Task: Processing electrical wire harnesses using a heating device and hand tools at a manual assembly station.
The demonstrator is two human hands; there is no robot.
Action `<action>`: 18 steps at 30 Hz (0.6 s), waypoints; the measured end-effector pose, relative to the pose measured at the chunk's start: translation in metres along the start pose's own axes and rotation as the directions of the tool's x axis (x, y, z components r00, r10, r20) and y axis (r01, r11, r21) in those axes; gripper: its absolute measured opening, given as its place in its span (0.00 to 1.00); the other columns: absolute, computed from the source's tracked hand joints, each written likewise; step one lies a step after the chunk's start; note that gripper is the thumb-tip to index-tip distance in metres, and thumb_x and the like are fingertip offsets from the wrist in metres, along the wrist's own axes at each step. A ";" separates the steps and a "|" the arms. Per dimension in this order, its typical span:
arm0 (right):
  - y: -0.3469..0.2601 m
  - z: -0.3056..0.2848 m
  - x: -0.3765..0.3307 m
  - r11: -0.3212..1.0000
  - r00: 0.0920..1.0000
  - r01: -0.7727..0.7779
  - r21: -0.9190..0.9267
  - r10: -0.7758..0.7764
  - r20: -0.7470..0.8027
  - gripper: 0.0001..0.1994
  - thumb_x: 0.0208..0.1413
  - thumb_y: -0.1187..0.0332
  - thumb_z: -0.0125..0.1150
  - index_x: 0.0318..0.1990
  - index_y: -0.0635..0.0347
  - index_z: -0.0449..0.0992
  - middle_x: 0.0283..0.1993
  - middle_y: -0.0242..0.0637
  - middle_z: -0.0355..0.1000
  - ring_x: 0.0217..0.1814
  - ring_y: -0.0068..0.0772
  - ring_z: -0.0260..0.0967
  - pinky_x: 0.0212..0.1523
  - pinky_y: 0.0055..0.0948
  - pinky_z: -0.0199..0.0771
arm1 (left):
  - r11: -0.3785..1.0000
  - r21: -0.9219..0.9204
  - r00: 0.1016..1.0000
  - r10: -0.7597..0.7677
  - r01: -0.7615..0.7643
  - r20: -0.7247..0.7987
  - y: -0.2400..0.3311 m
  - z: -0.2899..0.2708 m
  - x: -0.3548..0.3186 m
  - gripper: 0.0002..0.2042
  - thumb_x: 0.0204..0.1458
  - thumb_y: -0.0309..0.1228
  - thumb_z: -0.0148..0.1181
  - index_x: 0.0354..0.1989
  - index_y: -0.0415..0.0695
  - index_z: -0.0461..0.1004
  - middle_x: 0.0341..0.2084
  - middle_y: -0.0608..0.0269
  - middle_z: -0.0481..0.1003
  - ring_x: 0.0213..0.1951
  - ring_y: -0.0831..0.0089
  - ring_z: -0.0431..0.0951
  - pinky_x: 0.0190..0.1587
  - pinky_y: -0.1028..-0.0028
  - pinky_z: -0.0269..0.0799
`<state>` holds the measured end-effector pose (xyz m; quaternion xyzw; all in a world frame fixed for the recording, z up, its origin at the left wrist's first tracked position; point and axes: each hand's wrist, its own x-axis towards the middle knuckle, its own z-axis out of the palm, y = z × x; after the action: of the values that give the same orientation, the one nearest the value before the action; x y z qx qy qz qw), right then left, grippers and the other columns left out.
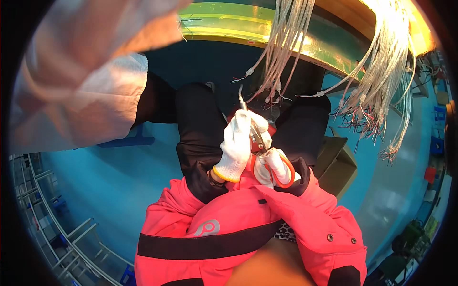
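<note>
**A:** what's going on at the left? A white sleeve (81, 90) is hanging over the blue floor (114, 176), someone else's I guess.

**B:** yeah. In the middle the left hand (236, 145) is closing around a thin wire (241, 97), and the right hand (274, 164) is gripping orange scissors (267, 155) just beside it.

**A:** much done?

**B:** hard to judge, big wire bundles (381, 81) are dangling at right, looking untrimmed.

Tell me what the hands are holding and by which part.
The right hand holds scissors by their orange loop handles. The left hand pinches a thin wire at its lower end, beside the blades.
</note>
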<state>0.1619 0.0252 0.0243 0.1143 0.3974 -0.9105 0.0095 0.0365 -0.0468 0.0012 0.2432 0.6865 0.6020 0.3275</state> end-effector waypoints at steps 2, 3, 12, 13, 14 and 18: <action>-0.002 0.002 0.000 0.999 1.000 -0.013 -0.053 0.011 -0.026 0.28 0.64 0.52 0.33 0.15 0.59 0.60 0.11 0.34 0.60 0.11 0.25 0.58 0.14 0.19 0.56 | 0.834 -0.543 0.991 -0.028 0.095 0.131 0.021 -0.001 0.004 0.15 0.63 0.40 0.36 0.36 0.41 0.66 0.23 0.64 0.72 0.22 0.76 0.73 0.24 0.80 0.68; -0.003 0.002 0.001 0.999 1.000 -0.010 -0.053 0.009 -0.028 0.28 0.64 0.52 0.33 0.15 0.59 0.60 0.11 0.34 0.60 0.11 0.25 0.58 0.14 0.19 0.56 | 0.835 -0.542 0.991 -0.027 0.096 0.134 0.022 0.000 0.005 0.15 0.63 0.40 0.36 0.36 0.41 0.66 0.23 0.64 0.72 0.22 0.76 0.73 0.24 0.80 0.68; -0.004 0.012 0.002 0.997 0.990 -0.004 -0.074 -0.006 -0.144 0.31 0.61 0.45 0.36 0.12 0.58 0.60 0.09 0.33 0.56 0.09 0.27 0.53 0.12 0.23 0.51 | 0.830 -0.533 0.986 -0.136 0.164 0.091 0.019 0.005 0.006 0.20 0.62 0.45 0.35 0.32 0.41 0.66 0.20 0.63 0.70 0.18 0.75 0.71 0.22 0.79 0.67; -0.001 0.011 0.001 0.999 0.989 0.000 -0.054 -0.008 -0.147 0.31 0.61 0.45 0.36 0.12 0.58 0.59 0.09 0.34 0.56 0.09 0.27 0.53 0.12 0.24 0.51 | 0.837 -0.531 0.991 -0.104 0.132 0.082 0.018 0.008 0.005 0.22 0.62 0.47 0.34 0.30 0.41 0.66 0.18 0.62 0.69 0.17 0.74 0.70 0.21 0.78 0.65; 0.001 0.010 0.000 0.999 0.988 0.004 -0.034 -0.009 -0.151 0.31 0.61 0.44 0.37 0.12 0.58 0.59 0.09 0.34 0.56 0.09 0.27 0.53 0.12 0.24 0.51 | 0.842 -0.529 0.994 -0.073 0.102 0.075 0.018 0.010 0.004 0.24 0.62 0.49 0.33 0.28 0.41 0.66 0.17 0.61 0.69 0.16 0.74 0.68 0.19 0.78 0.64; 0.008 0.004 -0.002 0.998 0.996 0.039 0.045 -0.035 -0.079 0.29 0.64 0.49 0.33 0.15 0.60 0.62 0.12 0.34 0.60 0.13 0.25 0.59 0.16 0.22 0.58 | 0.748 -0.636 0.969 -0.040 0.192 0.245 0.019 0.007 0.002 0.18 0.63 0.42 0.33 0.36 0.41 0.65 0.22 0.61 0.71 0.21 0.73 0.73 0.23 0.78 0.68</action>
<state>0.1643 0.0171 0.0218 0.1425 0.3781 -0.9144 -0.0254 0.0389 -0.0375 0.0193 0.1338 0.4065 0.7521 0.5012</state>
